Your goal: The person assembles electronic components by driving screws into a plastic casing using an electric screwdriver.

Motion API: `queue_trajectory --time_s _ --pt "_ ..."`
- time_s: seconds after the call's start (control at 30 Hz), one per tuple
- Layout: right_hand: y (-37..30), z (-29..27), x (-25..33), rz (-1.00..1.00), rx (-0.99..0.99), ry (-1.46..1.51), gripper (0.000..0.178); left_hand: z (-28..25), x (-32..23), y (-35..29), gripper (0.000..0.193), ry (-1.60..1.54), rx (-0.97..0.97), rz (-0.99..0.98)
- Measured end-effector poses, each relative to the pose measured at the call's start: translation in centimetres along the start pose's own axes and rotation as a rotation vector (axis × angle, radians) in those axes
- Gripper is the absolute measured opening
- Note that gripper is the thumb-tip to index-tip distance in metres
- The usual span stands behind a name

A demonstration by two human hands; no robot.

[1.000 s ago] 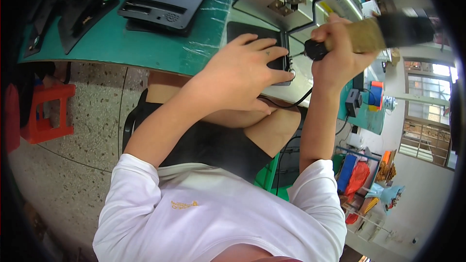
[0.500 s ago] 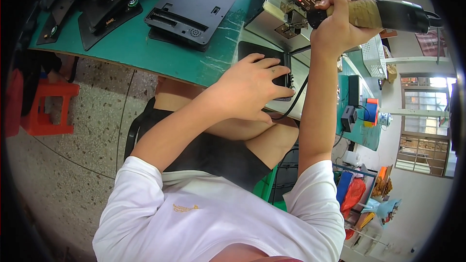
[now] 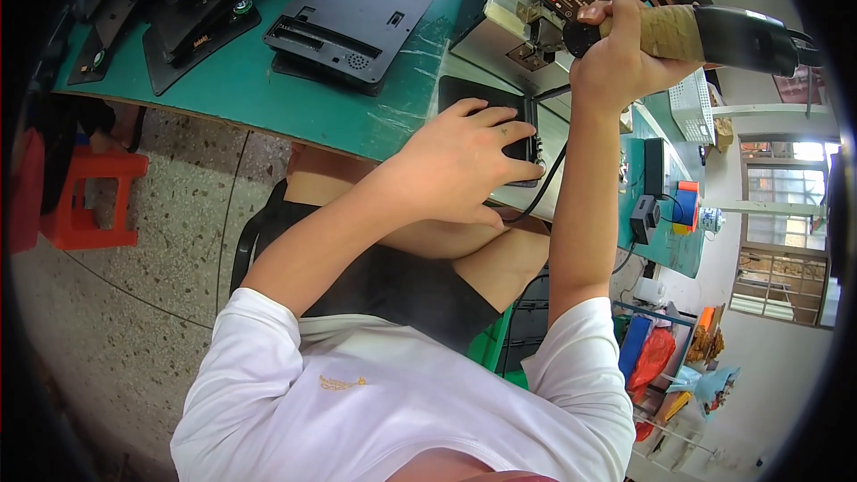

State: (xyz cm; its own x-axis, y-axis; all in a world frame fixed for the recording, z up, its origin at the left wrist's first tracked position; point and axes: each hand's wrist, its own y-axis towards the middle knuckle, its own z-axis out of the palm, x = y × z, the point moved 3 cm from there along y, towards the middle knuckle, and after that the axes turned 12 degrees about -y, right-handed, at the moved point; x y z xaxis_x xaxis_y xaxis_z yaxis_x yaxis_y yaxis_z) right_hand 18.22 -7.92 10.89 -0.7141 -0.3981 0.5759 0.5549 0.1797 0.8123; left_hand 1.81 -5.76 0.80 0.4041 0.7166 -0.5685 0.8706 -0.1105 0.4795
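Left end: curved black panels (image 3: 201, 40) overlap on the green counter (image 3: 330, 116).
Middle stack: a slotted grey housing (image 3: 361, 13) lies flat atop another.
Left hand (image 3: 473, 156): fingers spread wide over a black panel (image 3: 470, 89) near the counter's edge, covering much of it.
Right hand (image 3: 616, 71): wrapped around the taped grip of an electric screwdriver (image 3: 674, 31), held above the counter.
Screwdriver axis: nearly crosswise, nose left, cable end right.
White perforated basket (image 3: 689, 107): below the screwdriver in view; contents indistinct.

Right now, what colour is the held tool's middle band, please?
The band is khaki; see head view.
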Motion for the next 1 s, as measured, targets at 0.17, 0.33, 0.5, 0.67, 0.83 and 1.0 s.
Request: queue_trajectory --time_s 0.17,0.33,0.5,0.67,0.83,1.0 --pt "0.1 -0.1 -0.2 -0.036 0.01 0.041 0.061 0.0 -0.2 0.1 0.06 0.004 -0.002 0.008" --pt "-0.2 0.3 1.0 0.141 0.185 0.03 0.053 0.0 -0.2 -0.1 0.061 0.009 -0.001 -0.002" --pt "-2.7 -2.9 3.8 0.233 0.141 -0.061 0.061 0.3 -0.1 0.1 0.062 -0.02 0.008 0.002" --pt "-4.8 -7.8 6.5 0.241 0.054 0.042 0.063 0.3 0.2 -0.1 0.063 0.006 -0.003 -0.003" --pt "-6.5 -10.3 6.3 0.344 -0.031 0.012 0.065 0.4 0.2 0.1 0.065 -0.019 -0.009 0.001" --pt "-7.8 -9.9 5.1 0.35 -0.012 0.005 0.069 0.6 0.3 0.1 0.064 -0.012 -0.021 0.004"
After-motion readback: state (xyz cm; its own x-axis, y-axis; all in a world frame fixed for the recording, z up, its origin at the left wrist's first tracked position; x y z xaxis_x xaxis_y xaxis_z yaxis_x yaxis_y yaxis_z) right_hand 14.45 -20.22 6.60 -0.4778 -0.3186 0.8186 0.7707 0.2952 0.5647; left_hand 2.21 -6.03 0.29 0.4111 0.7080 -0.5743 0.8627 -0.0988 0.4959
